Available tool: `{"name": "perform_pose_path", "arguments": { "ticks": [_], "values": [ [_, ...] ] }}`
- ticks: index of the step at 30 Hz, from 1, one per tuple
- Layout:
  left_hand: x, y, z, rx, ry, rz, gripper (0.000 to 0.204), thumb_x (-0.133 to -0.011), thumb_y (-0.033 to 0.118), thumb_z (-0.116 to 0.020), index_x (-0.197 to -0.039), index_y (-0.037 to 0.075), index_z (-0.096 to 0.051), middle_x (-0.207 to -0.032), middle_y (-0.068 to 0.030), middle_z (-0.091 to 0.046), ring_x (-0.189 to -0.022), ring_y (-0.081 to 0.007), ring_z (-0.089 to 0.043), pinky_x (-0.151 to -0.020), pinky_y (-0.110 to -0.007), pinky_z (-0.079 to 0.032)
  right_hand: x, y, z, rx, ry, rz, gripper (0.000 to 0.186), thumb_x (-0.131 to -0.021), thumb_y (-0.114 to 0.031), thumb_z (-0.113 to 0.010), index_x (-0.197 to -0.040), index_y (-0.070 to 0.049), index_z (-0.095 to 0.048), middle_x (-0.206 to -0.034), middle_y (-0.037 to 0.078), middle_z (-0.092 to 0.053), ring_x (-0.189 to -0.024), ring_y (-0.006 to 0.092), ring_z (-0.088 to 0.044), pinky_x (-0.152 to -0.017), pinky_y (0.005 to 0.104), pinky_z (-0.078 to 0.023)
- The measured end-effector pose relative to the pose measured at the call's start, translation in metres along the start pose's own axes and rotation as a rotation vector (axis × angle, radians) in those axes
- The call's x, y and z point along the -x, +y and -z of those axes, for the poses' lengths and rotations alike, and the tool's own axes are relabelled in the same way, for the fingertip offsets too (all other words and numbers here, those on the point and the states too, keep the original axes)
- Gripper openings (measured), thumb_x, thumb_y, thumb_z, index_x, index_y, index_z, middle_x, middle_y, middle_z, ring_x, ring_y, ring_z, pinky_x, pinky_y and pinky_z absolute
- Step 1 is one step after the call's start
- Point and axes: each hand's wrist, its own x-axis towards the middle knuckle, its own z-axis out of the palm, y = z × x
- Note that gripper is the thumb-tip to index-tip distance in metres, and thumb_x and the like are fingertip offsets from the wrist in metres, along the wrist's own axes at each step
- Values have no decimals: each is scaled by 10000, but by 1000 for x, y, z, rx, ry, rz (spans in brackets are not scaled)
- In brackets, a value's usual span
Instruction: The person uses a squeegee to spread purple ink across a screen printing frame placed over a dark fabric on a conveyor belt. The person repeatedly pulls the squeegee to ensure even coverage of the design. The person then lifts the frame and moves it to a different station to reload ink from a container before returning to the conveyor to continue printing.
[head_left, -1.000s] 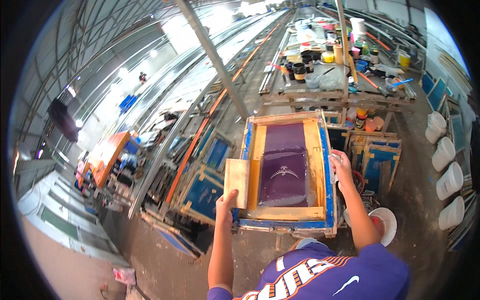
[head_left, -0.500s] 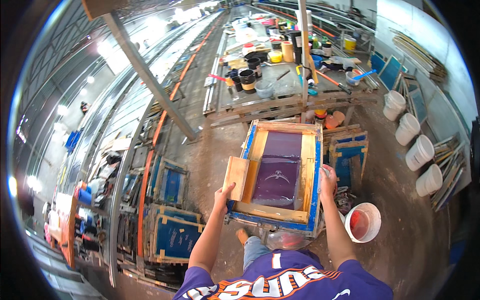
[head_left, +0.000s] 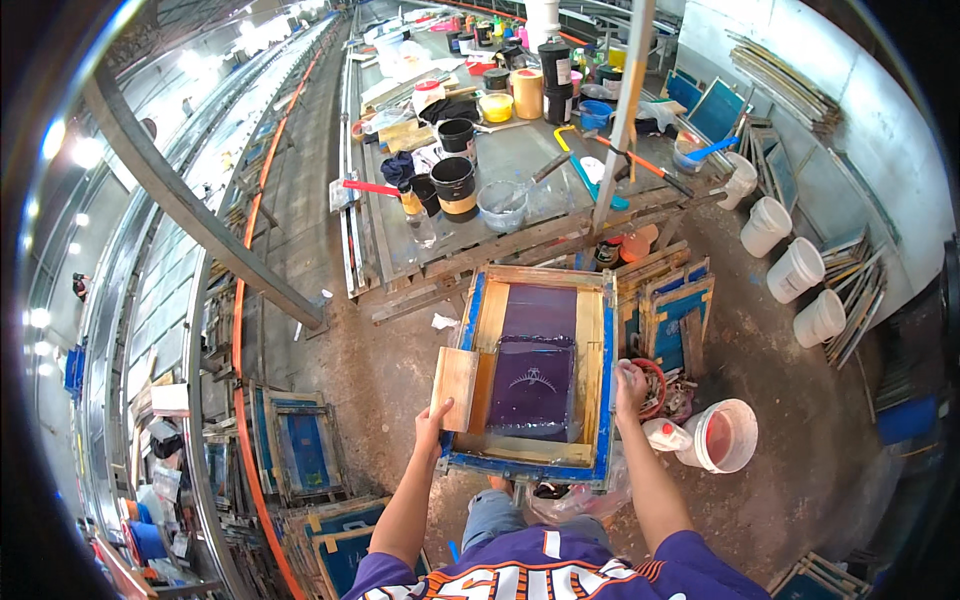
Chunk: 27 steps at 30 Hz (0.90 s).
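Low in the middle, I hold a screen printing frame with blue-edged wooden sides, yellowish tape and a dark purple mesh bearing a pale arched design. My left hand is closed on the left side, its thumb on a plain flat wooden block that lies tilted over that edge. My right hand is closed round the right side; whether anything else is in it, I cannot make out.
Ahead stands a worktable crowded with pots and tools, beside a metal post. Stacked screens, white buckets and a tub stand rightward on the floor. Long rails run left; a distant person is there.
The view has swung rightward and nearer the worktable, so the rails shift left and the pots look larger. The frame and block stay in my hands, now slightly lower in the picture.
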Motion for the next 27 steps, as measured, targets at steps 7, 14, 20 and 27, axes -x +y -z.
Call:
{"name": "perform_pose_path", "arguments": {
  "ticks": [7,14,20,27],
  "values": [
    [-69,13,24,-151,-104,2,457,-825,253,-848,-1096,-92,-717,-1174,-136,-672,-945,-172,-671,-837,-333,-541,2,9,-60,89,-134,-69,269,-878,-250,-745,-987,-6,-707,-967,90,-684,-955,207,-623,-890,339,-462],
    [-104,-29,27,-218,-46,-91,447,-816,331,-852,-1044,-44,-766,-1448,-152,-508,-1310,-244,-508,-1045,-381,-446,6,14,-83,674,22,371,265,-788,-188,-794,-998,-53,-706,-867,122,-643,-905,297,-637,-831,411,-483],
    [-84,-5,19,-174,34,-4,507,-824,353,-841,-1051,-90,-744,-1443,-122,-496,-1262,-223,-535,-1021,-358,-456,-26,-139,-321,200,-419,363,421,-803,-140,-786,-1195,-57,-654,-1129,141,-664,-1102,324,-605,-1004,425,-448],
    [-98,-31,2,-543,65,-106,617,-746,652,-773,-971,79,-818,-1469,-103,-532,-1368,-290,-447,-1145,-511,-168,-83,-164,-498,123,-440,605,962,-713,-398,-899,-1445,-8,-411,-1332,247,-583,-1247,407,-559,-1042,468,-444]
  ]
}}
